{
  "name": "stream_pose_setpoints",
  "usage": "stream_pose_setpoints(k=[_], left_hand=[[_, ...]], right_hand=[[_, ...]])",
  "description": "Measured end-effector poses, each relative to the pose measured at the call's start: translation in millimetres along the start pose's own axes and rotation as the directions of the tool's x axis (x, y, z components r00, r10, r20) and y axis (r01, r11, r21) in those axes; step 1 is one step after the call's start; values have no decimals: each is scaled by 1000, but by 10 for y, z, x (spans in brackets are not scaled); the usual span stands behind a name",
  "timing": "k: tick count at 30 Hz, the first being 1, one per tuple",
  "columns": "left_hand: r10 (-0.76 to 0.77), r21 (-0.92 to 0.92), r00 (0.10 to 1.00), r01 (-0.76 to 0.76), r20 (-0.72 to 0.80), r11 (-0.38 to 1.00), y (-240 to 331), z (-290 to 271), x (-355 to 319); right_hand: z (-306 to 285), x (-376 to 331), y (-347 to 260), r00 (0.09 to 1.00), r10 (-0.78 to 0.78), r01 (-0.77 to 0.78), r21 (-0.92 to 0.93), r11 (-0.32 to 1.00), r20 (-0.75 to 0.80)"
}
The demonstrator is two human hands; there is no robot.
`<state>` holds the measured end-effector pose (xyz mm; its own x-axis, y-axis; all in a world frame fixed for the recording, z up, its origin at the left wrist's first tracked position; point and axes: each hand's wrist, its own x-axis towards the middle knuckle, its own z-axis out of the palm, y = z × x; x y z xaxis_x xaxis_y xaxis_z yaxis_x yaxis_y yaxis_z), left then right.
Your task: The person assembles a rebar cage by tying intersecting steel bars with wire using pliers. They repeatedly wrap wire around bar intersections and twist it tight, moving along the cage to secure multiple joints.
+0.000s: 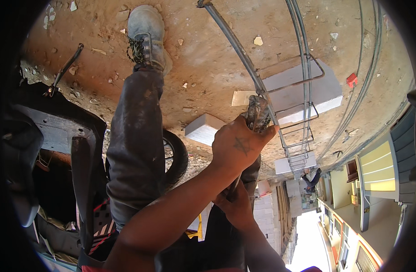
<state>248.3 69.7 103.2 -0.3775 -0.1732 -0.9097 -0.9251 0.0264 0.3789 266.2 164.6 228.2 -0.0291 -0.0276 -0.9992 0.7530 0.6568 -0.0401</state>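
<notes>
The cage (257, 81) looks stiff, heavy and best held by its long bars; how closed the left grip (239, 143) against it and right grip (236, 207) left of it are, I cannot tell.

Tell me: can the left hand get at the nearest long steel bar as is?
Probably yes: the left hand is beside the long steel bar, thumb at its edge, nothing visible between.
</notes>
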Motion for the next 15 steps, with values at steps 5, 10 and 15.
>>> stream_pose_setpoints(k=[5,10,15], left_hand=[[-150,-105,975,168,165,980,-30,-253,68],[-91,-474,765,483,638,736,-24,-309,128],[-161,-7,960,167,228,986,111,-223,-3]], right_hand=[[54,348,242,778,-203,-359,686,633,595],[-220,359,532,579,-445,-565,729,386,684],[-320,79,657,937,10,-229,591,774,349]])
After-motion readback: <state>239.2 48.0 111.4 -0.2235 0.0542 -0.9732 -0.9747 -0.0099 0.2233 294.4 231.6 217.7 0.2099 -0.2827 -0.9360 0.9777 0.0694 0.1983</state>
